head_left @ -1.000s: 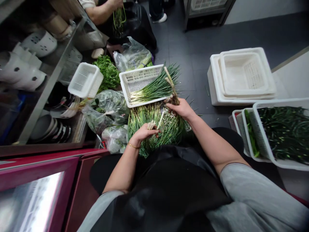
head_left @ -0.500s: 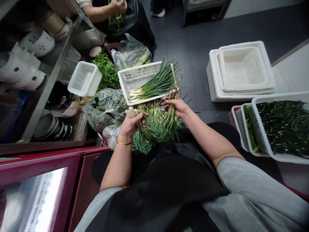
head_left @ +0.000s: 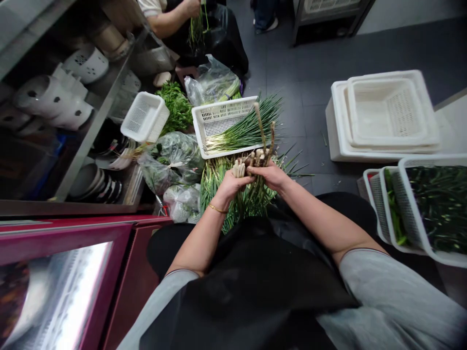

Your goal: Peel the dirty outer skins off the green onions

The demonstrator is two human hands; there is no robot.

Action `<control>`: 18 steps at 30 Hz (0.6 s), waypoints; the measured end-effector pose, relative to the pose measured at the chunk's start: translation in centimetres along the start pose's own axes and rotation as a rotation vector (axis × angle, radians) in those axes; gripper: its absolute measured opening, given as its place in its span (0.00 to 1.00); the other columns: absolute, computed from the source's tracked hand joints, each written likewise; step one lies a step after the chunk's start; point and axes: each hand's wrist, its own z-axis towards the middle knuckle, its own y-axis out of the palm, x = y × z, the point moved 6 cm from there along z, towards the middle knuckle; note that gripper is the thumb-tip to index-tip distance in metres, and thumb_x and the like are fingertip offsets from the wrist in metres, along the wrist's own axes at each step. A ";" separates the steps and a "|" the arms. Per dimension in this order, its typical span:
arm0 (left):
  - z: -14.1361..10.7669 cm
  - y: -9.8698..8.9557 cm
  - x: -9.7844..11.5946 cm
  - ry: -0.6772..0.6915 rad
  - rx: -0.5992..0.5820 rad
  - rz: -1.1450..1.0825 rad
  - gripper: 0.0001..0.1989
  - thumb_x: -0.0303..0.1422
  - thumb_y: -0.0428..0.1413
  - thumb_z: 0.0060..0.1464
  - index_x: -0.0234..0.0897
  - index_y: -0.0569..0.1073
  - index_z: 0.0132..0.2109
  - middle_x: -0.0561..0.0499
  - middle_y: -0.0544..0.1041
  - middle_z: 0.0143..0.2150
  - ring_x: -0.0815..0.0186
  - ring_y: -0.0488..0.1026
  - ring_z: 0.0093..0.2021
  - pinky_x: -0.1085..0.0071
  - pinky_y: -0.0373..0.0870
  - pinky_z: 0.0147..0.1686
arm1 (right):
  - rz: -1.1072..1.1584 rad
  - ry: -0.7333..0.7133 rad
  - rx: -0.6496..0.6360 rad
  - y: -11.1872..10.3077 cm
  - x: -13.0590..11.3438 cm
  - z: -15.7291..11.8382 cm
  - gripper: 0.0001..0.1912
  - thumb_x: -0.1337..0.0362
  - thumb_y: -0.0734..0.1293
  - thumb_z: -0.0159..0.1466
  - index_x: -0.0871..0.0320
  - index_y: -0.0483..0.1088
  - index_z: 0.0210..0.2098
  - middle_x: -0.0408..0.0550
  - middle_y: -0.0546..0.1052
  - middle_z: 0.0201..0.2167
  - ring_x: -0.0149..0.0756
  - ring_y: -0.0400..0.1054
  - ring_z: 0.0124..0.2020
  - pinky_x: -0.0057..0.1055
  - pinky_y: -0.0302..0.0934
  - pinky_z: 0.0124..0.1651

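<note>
My left hand is closed around a bunch of scallions whose pale, clean white ends point away from me. Right beside it, my right hand grips another bunch with brownish root ends; two long tan stalks stick up from it. The hands almost meet, and whether the fingers touch I cannot tell. Below them lies a loose pile of scallions, partly hidden by my hands and black apron. Just beyond, a white perforated basket holds trimmed-looking scallions with their green tops hanging over the right side.
Bagged greens, leafy herbs and a small white basket stand left of the pile. Stacked white bins and baskets of green vegetables are at the right. Across from me, another person's hand holds green stems.
My left hand has moved right with its bunch, up against the bunch in my right hand. The whole view has shifted slightly. The other person's hand has moved, with stems hanging from it.
</note>
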 end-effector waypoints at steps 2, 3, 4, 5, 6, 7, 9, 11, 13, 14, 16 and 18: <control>0.4 -1.8 0.8 0.023 0.056 -0.030 0.20 0.35 0.71 0.30 0.34 0.71 0.30 0.57 0.67 0.20 0.75 0.59 0.17 0.74 0.55 0.16 | -0.005 0.015 -0.021 -1.0 -1.2 0.1 0.21 0.56 0.79 0.42 0.58 0.77 0.33 0.49 0.81 0.33 0.38 0.76 0.36 0.36 0.70 0.42; 0.6 -3.0 1.2 0.039 0.101 -0.040 0.20 0.36 0.71 0.30 0.33 0.71 0.30 0.56 0.68 0.20 0.76 0.59 0.16 0.74 0.55 0.15 | -0.031 0.018 0.001 -1.8 -1.8 0.3 0.21 0.55 0.78 0.43 0.59 0.77 0.33 0.49 0.81 0.31 0.37 0.75 0.33 0.35 0.70 0.39; 0.8 -4.1 1.5 0.057 0.146 -0.047 0.20 0.37 0.71 0.31 0.33 0.71 0.29 0.55 0.69 0.20 0.76 0.58 0.16 0.74 0.54 0.15 | -0.081 0.015 0.045 -2.8 -2.2 0.5 0.19 0.55 0.78 0.44 0.59 0.77 0.32 0.49 0.80 0.29 0.36 0.74 0.29 0.33 0.69 0.34; 1.0 -5.1 1.8 0.073 0.183 -0.052 0.20 0.38 0.71 0.32 0.32 0.72 0.29 0.54 0.71 0.21 0.77 0.58 0.15 0.74 0.54 0.14 | -0.160 0.006 0.101 -3.7 -2.6 0.7 0.17 0.56 0.77 0.45 0.60 0.76 0.30 0.48 0.79 0.26 0.34 0.71 0.26 0.32 0.67 0.30; 1.2 -5.9 2.2 0.088 0.208 -0.054 0.20 0.39 0.71 0.32 0.32 0.72 0.30 0.52 0.73 0.23 0.77 0.58 0.15 0.74 0.54 0.14 | -0.262 -0.011 0.157 -4.5 -2.7 0.9 0.15 0.58 0.77 0.45 0.60 0.76 0.28 0.47 0.78 0.23 0.33 0.69 0.23 0.30 0.65 0.28; 1.4 -6.4 2.4 0.097 0.215 -0.054 0.21 0.39 0.71 0.33 0.31 0.73 0.31 0.51 0.75 0.25 0.77 0.58 0.16 0.74 0.54 0.14 | -0.373 -0.033 0.192 -4.9 -2.6 1.1 0.13 0.60 0.77 0.44 0.60 0.76 0.26 0.46 0.77 0.22 0.32 0.68 0.23 0.30 0.64 0.28; 1.7 -6.7 2.9 0.113 0.211 -0.053 0.20 0.39 0.71 0.33 0.31 0.74 0.31 0.50 0.75 0.25 0.77 0.59 0.16 0.74 0.54 0.14 | -0.563 -0.077 0.168 -4.3 -1.8 1.4 0.11 0.64 0.76 0.44 0.60 0.77 0.27 0.44 0.77 0.23 0.31 0.68 0.24 0.29 0.63 0.31; 2.0 -6.5 3.4 0.149 0.226 -0.051 0.19 0.38 0.71 0.32 0.32 0.72 0.29 0.53 0.72 0.22 0.77 0.58 0.15 0.75 0.54 0.14 | -0.668 -0.092 0.066 -2.7 -0.3 1.4 0.14 0.63 0.75 0.45 0.60 0.78 0.32 0.42 0.76 0.25 0.30 0.67 0.26 0.28 0.62 0.33; 2.3 -6.0 3.8 0.195 0.252 -0.032 0.19 0.37 0.71 0.31 0.33 0.70 0.26 0.56 0.68 0.19 0.77 0.57 0.15 0.75 0.53 0.14 | -0.738 -0.090 -0.010 -1.2 1.0 1.3 0.16 0.60 0.76 0.45 0.60 0.77 0.32 0.40 0.74 0.23 0.29 0.65 0.25 0.27 0.59 0.31; 2.4 -5.6 3.9 0.210 0.259 -0.012 0.19 0.37 0.71 0.31 0.34 0.70 0.25 0.57 0.66 0.19 0.77 0.57 0.15 0.75 0.53 0.14 | -0.776 -0.094 -0.015 -0.8 1.4 1.1 0.14 0.59 0.76 0.45 0.60 0.75 0.28 0.40 0.73 0.22 0.29 0.64 0.25 0.27 0.58 0.30; 2.5 -4.9 3.7 0.213 0.257 0.030 0.19 0.38 0.71 0.33 0.34 0.69 0.25 0.58 0.64 0.18 0.77 0.56 0.15 0.75 0.53 0.14 | -0.829 -0.117 0.016 -0.3 1.6 0.9 0.13 0.59 0.75 0.47 0.60 0.70 0.21 0.39 0.69 0.18 0.28 0.62 0.23 0.26 0.55 0.28; 2.4 -4.0 3.1 0.191 0.226 0.048 0.19 0.41 0.69 0.36 0.34 0.71 0.27 0.58 0.63 0.18 0.77 0.56 0.15 0.75 0.52 0.15 | -0.798 -0.114 0.038 -0.3 1.6 0.7 0.14 0.58 0.72 0.50 0.59 0.67 0.18 0.39 0.67 0.15 0.27 0.60 0.20 0.26 0.54 0.25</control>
